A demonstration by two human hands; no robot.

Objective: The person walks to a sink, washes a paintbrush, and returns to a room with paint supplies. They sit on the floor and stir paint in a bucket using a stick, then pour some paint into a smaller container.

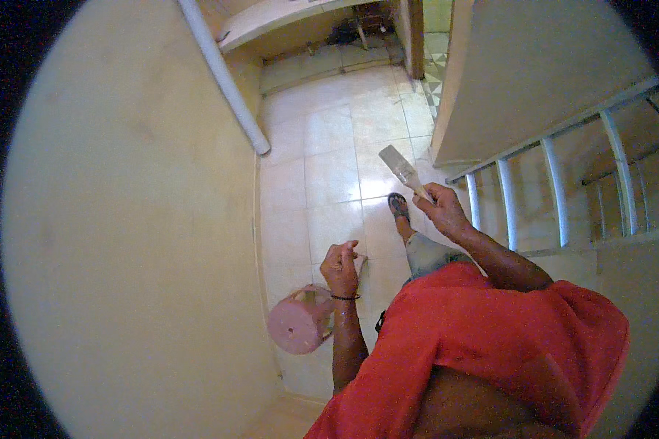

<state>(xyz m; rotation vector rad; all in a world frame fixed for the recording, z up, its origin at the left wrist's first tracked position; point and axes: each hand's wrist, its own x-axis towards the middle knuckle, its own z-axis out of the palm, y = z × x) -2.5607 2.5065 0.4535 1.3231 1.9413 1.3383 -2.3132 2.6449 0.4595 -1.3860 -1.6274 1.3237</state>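
My right hand is closed round the handle of a flat paintbrush. The brush's wide grey bristle end points away to the far left, over the tiled floor. Lower and to the left, my left hand has its fingers curled in and a dark band at the wrist. A pale sliver shows beside its fingers; whether the hand grips it I cannot make out. Just below that hand, a pink plastic stool stands on the floor near the left wall, partly behind my forearm.
A long bare wall runs along my left, with a white pipe against it. To the right, a metal ladder leans beside a wall edge. Ahead are a counter and a doorway. My sandalled foot rests on tiles.
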